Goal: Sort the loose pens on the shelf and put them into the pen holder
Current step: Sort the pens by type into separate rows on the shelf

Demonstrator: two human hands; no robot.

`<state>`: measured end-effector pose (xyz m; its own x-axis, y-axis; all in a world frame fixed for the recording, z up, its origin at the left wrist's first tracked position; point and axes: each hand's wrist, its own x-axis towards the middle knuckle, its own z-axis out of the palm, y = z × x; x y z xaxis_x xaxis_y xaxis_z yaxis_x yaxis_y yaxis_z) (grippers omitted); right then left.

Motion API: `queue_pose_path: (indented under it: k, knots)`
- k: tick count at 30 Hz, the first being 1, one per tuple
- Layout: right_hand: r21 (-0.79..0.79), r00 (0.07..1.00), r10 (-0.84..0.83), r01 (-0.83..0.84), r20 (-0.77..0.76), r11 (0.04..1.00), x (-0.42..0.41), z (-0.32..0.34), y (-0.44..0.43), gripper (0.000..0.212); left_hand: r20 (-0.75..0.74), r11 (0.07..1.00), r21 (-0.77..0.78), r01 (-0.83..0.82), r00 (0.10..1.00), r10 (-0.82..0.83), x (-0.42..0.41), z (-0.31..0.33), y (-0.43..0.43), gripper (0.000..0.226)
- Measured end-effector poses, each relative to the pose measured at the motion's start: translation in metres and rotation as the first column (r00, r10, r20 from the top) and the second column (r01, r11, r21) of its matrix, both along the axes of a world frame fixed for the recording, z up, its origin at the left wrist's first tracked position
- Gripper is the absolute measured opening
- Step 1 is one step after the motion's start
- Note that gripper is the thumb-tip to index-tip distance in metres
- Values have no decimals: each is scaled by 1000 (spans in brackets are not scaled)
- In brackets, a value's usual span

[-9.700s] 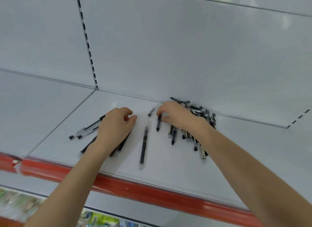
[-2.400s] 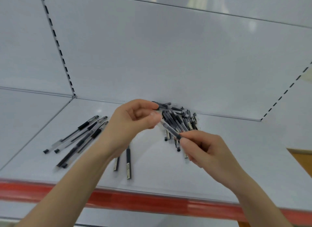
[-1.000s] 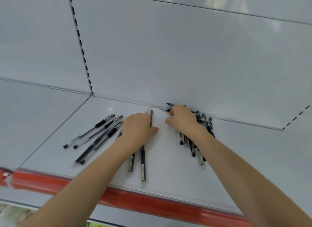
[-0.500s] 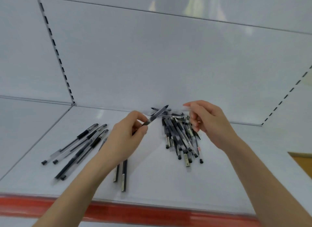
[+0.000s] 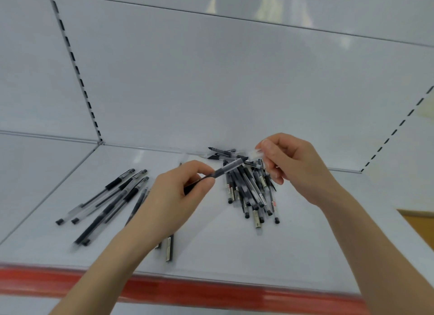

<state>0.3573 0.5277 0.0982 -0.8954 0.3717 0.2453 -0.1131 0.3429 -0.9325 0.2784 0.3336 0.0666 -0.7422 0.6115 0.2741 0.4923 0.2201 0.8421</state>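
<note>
Bare shelf (image 5: 223, 249) lies between the pen pile (image 5: 249, 192) and the red edge (image 5: 187, 289), while the left hand (image 5: 171, 197) pinches a pen (image 5: 229, 168) and the right hand (image 5: 298, 169) pinches a clear cap (image 5: 256, 154).

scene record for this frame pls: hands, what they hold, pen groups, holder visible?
left hand: pinches one dark pen, angled up to the right
right hand: pinches a small clear piece, likely a cap, near that pen's upper end
loose pile: pens heaped by the back wall
sorted row: pens side by side, left of the left hand
two pens: partly hidden under the left forearm
shelf: white, red front strip
pen holder: not in view
</note>
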Motion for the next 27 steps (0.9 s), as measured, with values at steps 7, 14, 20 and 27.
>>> queue_pose_path:
  k: [7, 14, 20, 27]
  knots:
    - [-11, 999, 31, -31, 36, 999, 0, -4, -2, 18, 1, 1000, -9, 10, 1000, -10, 2, -2, -3, 21]
    - [-84, 997, 51, -47, 50, 995, -1, -9, -2, 24, 9, 1000, -3, 11, 1000, -11, 3, -6, -4, 23]
    - [-63, 998, 40, -37, 48, 997, 0, -7, -2, 22, 24, 1000, -6, 3, 1000, -3, 2, -10, -5, 24]
    - [0, 999, 23, -23, 50, 1000, 0, -7, -4, 19, 16, 1000, -10, 3, 1000, -3, 2, -10, -4, 21]
